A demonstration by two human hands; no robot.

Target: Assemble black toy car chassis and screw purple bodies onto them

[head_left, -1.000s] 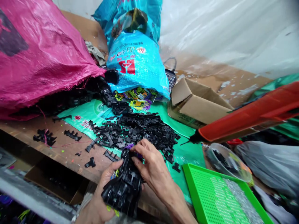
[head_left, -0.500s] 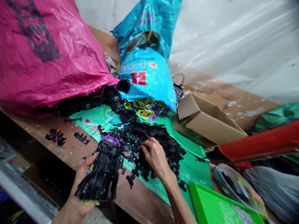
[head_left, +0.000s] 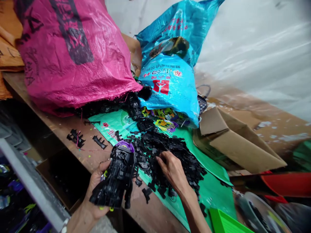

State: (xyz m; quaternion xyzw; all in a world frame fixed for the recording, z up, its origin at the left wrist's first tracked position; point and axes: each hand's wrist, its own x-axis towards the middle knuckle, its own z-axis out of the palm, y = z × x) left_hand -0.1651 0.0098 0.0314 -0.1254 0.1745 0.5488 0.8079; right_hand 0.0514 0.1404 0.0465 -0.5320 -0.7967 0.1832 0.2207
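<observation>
Part-built by the look of it, with plenty left loose

The black body (head_left: 115,181) is held over the table (head_left: 143,215) edge in the left hand (head_left: 93,191), thumb against its side and fingers mostly hidden beneath, the grasp closed only as far as the body's width allows. A purple piece (head_left: 126,145) sits at its far end and bits of yellow show along its edges, so some joining looks done — how much this body still lacks cannot be told. The right hand (head_left: 171,166) is at the pile (head_left: 191,165) of small black parts, fingers half curled and tips low among them; whether anything is pinched there is hidden. Judging by the pile, much remains unused.

The pile lies on a green sheet (head_left: 216,194), with a few strays on the bare wood. Behind it are 2 sacks: black pieces (head_left: 134,106) spill from the pink sack (head_left: 102,68), and yellow, purple and orange bits (head_left: 165,124) from the blue sack (head_left: 175,94). To the right, a carton (head_left: 235,150) gapes, its contents out of sight. A green tray (head_left: 213,218) is partly cut off, near a clear bowl (head_left: 244,200) with dark pieces inside. Low on the left, below the tabletop, an open box (head_left: 76,205) is too dark inside to read — only gloom shows
</observation>
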